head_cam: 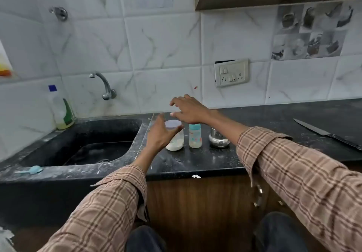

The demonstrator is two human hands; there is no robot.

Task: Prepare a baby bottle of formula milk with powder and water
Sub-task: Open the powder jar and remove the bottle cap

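We are working at a dark bench (pixel 264 122) beside a sink (pixel 88 144), and we are ordering the items from largest to smallest.

The powder jar (pixel 176 141) is standing upright on the bench just right of the sink edge, with a pale lid (pixel 172 123) on top and white powder filling its lower part. We are judging it light, rigid and probably smooth plastic, so it may slip; we are advising a hold around the mid-wall with the lid turned from above. Our left hand (pixel 160 132) is reaching in at its left side, fingers spread and relaxed, with one fingertip at the lid rim; we cannot tell whether it is touching. It is grasping nothing.

The baby bottle (pixel 195 136) is standing upright just right of the jar, blue collar on top, patterned body below. We are judging it light, stiff and easy to tip; the body below the collar is the safest hold.

The steel cup (pixel 219 139) is standing just right of the bottle. We are expecting it to be rigid and slick, and heavier if it is holding water, which we cannot see.

Our right hand (pixel 189 109) is hovering above and behind the jar and bottle, fingers extended, released.

The blue scoop (pixel 32 170) is lying on the front sink ledge, well apart from the jar: very light, best pinched by its handle.

A knife (pixel 329 135) is lying at the far right.
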